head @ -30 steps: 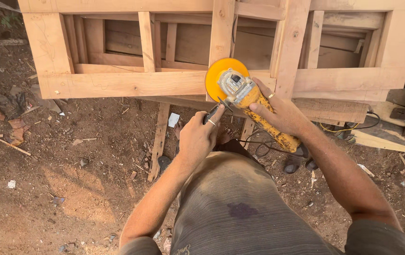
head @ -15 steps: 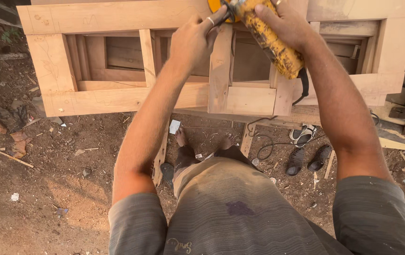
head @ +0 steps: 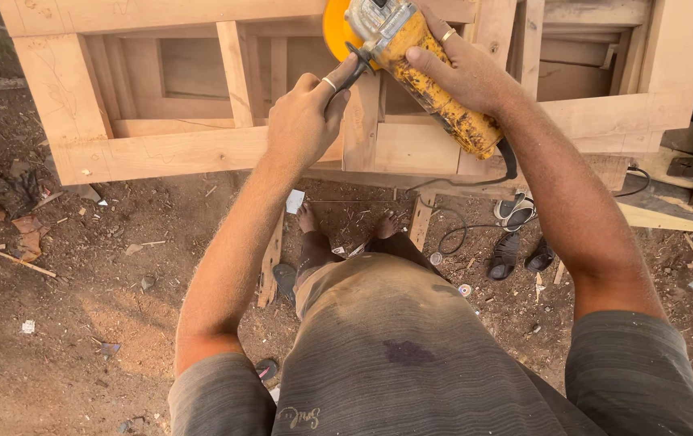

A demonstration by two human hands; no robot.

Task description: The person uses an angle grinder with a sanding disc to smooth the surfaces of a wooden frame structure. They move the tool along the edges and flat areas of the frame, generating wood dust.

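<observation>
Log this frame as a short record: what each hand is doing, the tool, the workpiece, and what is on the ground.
left hand: left hand grips the black side handle
right hand: right hand wraps the yellow angle grinder body
disc: orange disc over the wood
workpiece: wooden frame, pale, with open panels
cable: black cord hangs to the ground
ground: dirt, sandals, bare feet
</observation>
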